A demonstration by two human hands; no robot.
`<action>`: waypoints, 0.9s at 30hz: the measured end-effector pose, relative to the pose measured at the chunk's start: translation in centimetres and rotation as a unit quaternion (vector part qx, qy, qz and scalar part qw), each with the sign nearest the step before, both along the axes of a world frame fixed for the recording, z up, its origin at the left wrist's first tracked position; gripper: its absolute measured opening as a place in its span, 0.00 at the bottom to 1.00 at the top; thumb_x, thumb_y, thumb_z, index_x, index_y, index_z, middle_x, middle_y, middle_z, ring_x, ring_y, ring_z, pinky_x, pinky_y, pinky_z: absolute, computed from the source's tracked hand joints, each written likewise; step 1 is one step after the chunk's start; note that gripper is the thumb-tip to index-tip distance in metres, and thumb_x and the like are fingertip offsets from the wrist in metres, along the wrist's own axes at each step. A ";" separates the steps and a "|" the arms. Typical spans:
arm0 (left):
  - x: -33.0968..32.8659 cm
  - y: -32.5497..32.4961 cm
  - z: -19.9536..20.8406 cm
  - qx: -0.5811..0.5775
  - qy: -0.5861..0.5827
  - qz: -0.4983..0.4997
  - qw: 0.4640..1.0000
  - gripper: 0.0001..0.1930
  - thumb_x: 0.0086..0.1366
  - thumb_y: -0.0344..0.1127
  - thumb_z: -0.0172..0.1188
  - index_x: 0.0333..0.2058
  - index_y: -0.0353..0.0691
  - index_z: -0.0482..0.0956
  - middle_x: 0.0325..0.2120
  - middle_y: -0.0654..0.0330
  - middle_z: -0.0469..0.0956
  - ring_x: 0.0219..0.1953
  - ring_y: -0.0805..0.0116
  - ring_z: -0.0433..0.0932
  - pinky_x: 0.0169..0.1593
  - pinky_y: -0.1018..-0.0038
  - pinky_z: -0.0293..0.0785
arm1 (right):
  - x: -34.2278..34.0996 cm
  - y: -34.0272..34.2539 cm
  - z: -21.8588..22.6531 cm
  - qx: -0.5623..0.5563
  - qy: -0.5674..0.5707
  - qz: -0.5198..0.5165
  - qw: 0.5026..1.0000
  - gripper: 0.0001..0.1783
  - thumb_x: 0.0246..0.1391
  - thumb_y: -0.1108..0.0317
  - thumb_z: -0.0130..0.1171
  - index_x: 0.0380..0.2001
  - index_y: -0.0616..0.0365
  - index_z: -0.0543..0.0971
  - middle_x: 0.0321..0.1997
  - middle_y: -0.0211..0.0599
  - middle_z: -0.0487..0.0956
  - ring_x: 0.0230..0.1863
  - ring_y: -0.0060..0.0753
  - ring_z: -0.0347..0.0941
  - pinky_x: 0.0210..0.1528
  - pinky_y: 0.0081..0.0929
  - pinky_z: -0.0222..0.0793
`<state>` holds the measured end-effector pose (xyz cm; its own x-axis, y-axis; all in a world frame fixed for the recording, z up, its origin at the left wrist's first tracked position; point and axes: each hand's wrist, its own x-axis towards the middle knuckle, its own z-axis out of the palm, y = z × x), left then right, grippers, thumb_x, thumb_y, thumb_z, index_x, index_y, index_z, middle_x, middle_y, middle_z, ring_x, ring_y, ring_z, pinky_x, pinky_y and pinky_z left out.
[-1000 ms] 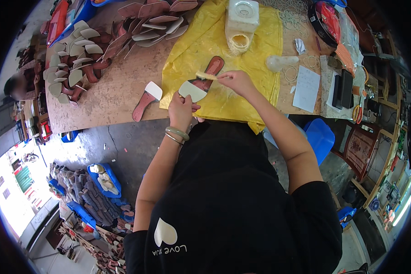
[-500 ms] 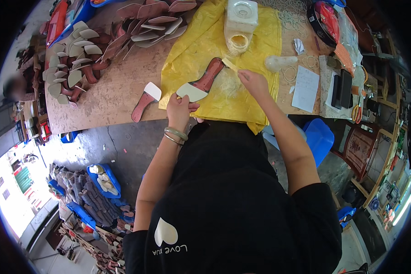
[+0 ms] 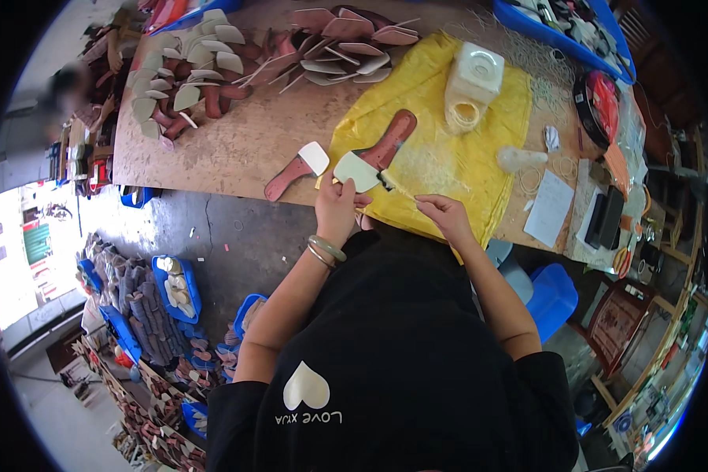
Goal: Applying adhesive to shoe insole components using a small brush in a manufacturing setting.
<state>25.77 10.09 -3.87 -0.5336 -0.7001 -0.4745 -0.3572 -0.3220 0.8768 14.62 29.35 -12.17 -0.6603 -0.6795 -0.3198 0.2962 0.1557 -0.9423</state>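
My left hand [image 3: 337, 211] pinches the pale toe end of a shoe insole [image 3: 389, 145] at its near edge. The red, dark-edged heel part points away to the right over a yellow plastic sheet [image 3: 468, 189]. Between the fingers of my right hand [image 3: 450, 220] is a pale brush [image 3: 401, 187]. Its tip meets the insole's near right edge, where red and pale parts join. A second insole [image 3: 288, 178], also red and pale, lies just left of the sheet. Farther back on the sheet stands a white plastic container [image 3: 475, 75] with a crusted round opening.
Piles of similar insoles [image 3: 334, 49] cover the table's far left. Tangled string [image 3: 519, 55], a paper sheet [image 3: 549, 209], scissors [image 3: 623, 259] and a black case [image 3: 603, 226] are on the right. Below the table's edge stands a blue bin [image 3: 551, 299].
The brush has moved from the insole's heel end down to near the pale toe part. My left hand keeps its hold. The whole view has shifted, with the table sitting farther right.
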 end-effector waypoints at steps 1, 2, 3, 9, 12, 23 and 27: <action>0.4 -0.4 0.4 -0.004 0.003 0.007 1.000 0.15 0.65 0.29 0.47 0.49 0.31 0.61 0.29 0.56 0.76 0.22 0.69 0.79 0.24 0.78 0.74 | -0.4 -0.3 0.9 -0.004 0.003 0.007 1.000 0.11 0.55 0.67 0.58 0.37 0.62 0.80 0.21 0.28 0.77 0.19 0.21 0.70 0.21 0.19 0.64; 0.7 -0.8 0.6 -0.016 0.042 0.051 0.998 0.15 0.65 0.29 0.47 0.49 0.31 0.61 0.30 0.55 0.76 0.23 0.69 0.79 0.25 0.77 0.74 | -1.2 -0.4 2.4 -0.001 -0.150 0.038 0.988 0.11 0.55 0.68 0.57 0.38 0.64 0.79 0.18 0.24 0.72 0.15 0.17 0.63 0.17 0.16 0.57; 1.0 -1.3 0.8 -0.028 0.082 0.093 0.992 0.15 0.65 0.28 0.46 0.49 0.31 0.60 0.32 0.54 0.75 0.23 0.69 0.79 0.26 0.76 0.75 | -1.6 -0.6 3.3 0.003 -0.300 0.068 0.952 0.11 0.55 0.69 0.57 0.38 0.65 0.79 0.16 0.20 0.68 0.12 0.14 0.56 0.13 0.13 0.50; -2.3 -8.2 4.3 -0.053 0.203 0.219 0.953 0.12 0.63 0.27 0.48 0.43 0.28 0.60 0.32 0.50 0.74 0.28 0.62 0.79 0.32 0.73 0.79 | -1.6 -1.5 3.9 -0.084 -0.360 0.003 0.929 0.11 0.54 0.73 0.56 0.41 0.64 0.77 0.13 0.18 0.60 0.10 0.10 0.48 0.12 0.12 0.40; -6.5 -12.3 4.7 -0.014 0.272 0.229 0.935 0.10 0.63 0.27 0.48 0.40 0.27 0.63 0.32 0.49 0.75 0.30 0.60 0.80 0.33 0.72 0.79 | -2.1 -1.6 3.7 -0.089 -0.346 -0.029 0.934 0.11 0.54 0.73 0.56 0.41 0.64 0.77 0.13 0.19 0.60 0.11 0.10 0.49 0.12 0.12 0.40; -4.1 -12.4 -3.8 -0.425 -0.352 -0.144 0.822 0.34 0.52 0.58 0.60 0.42 0.28 0.72 0.37 0.44 0.76 0.46 0.44 0.74 0.49 0.60 0.72 | -5.2 2.5 2.3 -0.008 -0.221 -0.146 0.964 0.13 0.54 0.70 0.58 0.42 0.63 0.77 0.14 0.18 0.62 0.11 0.09 0.50 0.12 0.12 0.42; 0.1 -14.5 -10.0 -0.461 -0.437 -0.346 0.691 0.26 0.57 0.52 0.56 0.41 0.31 0.74 0.44 0.44 0.73 0.45 0.49 0.75 0.46 0.61 0.73 | -8.3 2.5 2.4 0.131 -0.043 -0.204 0.969 0.12 0.53 0.66 0.60 0.39 0.61 0.80 0.16 0.20 0.69 0.13 0.11 0.57 0.15 0.14 0.49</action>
